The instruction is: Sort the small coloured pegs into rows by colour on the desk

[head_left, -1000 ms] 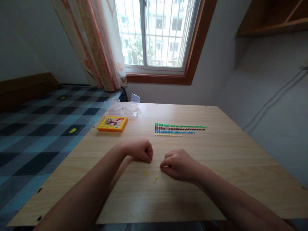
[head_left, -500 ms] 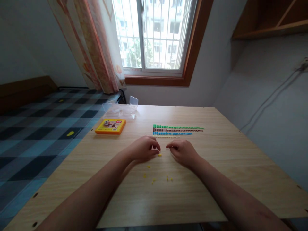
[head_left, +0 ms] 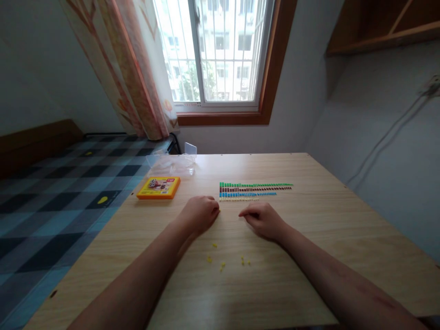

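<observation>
The left hand [head_left: 202,211] has its fingers curled, just short of a row of tiny pale-yellow pieces [head_left: 237,200]; the right hand [head_left: 264,219], its forefinger extended near the thumb, is close to that row. How tightly either closes, or on what, cannot be told. Small bright-yellow plastic-looking pieces [head_left: 209,259] lie scattered nearer the person on the pale wood-grained table [head_left: 309,238].

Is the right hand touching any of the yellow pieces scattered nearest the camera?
Apart: the head view shows bare wooden tabletop between the right hand and those yellow pieces.
</observation>
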Demonstrator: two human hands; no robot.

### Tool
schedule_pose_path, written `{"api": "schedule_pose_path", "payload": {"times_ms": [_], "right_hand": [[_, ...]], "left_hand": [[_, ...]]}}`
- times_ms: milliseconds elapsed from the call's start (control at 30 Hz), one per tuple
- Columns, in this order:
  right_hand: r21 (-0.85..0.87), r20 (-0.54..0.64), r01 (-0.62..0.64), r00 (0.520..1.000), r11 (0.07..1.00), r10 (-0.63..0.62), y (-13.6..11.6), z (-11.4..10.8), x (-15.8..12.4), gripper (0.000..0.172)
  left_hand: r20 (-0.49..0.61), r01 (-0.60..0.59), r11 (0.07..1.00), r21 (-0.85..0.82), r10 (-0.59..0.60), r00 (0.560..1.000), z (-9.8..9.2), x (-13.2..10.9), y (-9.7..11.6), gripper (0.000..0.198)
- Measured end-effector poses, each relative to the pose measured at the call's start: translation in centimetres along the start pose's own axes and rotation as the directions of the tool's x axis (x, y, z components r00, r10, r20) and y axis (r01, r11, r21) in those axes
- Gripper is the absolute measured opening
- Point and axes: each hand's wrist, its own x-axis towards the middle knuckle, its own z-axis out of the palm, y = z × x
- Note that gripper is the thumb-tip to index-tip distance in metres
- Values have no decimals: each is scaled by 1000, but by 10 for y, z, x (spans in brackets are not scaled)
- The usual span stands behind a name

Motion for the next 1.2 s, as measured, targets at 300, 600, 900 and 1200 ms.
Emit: {"api": "schedule_pose_path", "payload": {"times_ms": [300,600,900,1200], "right_hand": [[26,-21,-24,999,999,24,3,0,0,28],[37,-39,-24,999,999,25,4,0,1,26],[32,-37,-24,999,999,25,4,4,1,27],[44,-23,-14,1000,999,15,2,4,2,27]], "left_hand": [[-75,77,994,-73,-82,994,7,0,-6,28],[-144,-156,950,-271,120,982,16,1,-28,22],[-124,-124,960,-251,95,988,17,6,-26,19],[-193,-96,966,-241,49,980,25,14,-19,20]]}}
